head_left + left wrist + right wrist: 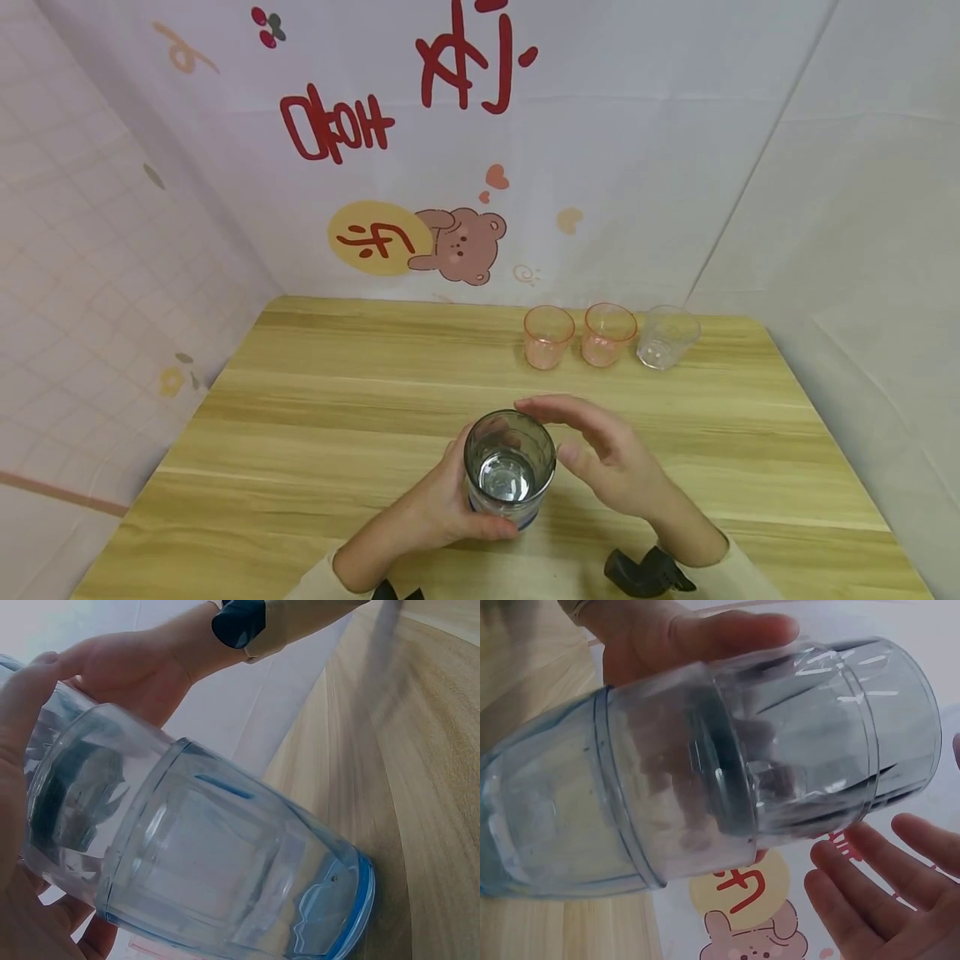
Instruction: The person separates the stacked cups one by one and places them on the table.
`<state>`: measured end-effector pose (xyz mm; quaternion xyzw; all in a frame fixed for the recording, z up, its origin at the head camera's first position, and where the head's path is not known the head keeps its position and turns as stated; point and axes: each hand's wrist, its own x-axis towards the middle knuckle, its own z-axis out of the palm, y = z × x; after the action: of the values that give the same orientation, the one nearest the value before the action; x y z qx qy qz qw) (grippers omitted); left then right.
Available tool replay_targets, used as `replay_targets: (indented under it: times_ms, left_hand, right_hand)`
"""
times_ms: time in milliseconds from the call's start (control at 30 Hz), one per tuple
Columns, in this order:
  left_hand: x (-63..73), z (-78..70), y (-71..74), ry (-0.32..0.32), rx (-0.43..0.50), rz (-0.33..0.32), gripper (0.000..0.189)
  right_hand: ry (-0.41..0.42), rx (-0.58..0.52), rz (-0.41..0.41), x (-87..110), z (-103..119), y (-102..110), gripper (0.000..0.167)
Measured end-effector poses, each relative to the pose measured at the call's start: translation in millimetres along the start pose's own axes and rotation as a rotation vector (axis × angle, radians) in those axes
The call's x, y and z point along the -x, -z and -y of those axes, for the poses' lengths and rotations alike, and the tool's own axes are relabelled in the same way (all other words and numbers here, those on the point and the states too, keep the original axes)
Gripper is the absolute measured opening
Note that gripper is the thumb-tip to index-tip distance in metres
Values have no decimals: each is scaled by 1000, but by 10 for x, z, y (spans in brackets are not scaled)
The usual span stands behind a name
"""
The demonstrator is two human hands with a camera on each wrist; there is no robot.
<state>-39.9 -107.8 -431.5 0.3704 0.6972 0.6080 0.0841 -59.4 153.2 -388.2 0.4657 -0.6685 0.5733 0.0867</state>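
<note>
Toward the near edge of the wood-grain desk (315, 400), I have a stack of nested clear plastic tumblers (510, 471), the left hand (450, 508) wrapped round it. The right hand (618, 467) is spread wide by the top rim; contact I can't tell. Two orange-tinted cups (549, 340) and a colourless cup (667, 340) line the far edge, rightward. I'd hold the stack upright, touching lightly so nothing binds.

Cream sleeves (738, 577), rounded black wrist-worn devices (647, 575)
</note>
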Motion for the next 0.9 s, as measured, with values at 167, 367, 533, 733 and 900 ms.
replay_targets:
  times_ms: [167,367,533,733,900]
  left_hand:
    - [-34,10,17,-22,-5,16,106]
    - [-45,35,13,-46,1,14,106]
    - [-41,44,6,-70,-11,8,107]
    - [-34,37,7,-74,-19,14,111]
    - [-47,34,5,-86,-31,24,109]
  right_hand:
    - [-24,28,43,-10,33,-10,50]
    - [-24,34,67,-22,59,-22,59]
    - [-31,60,97,-37,97,-38,75]
    - [-93,67,132,-23,141,-60,95]
    - [-110,63,137,-42,133,-85,100]
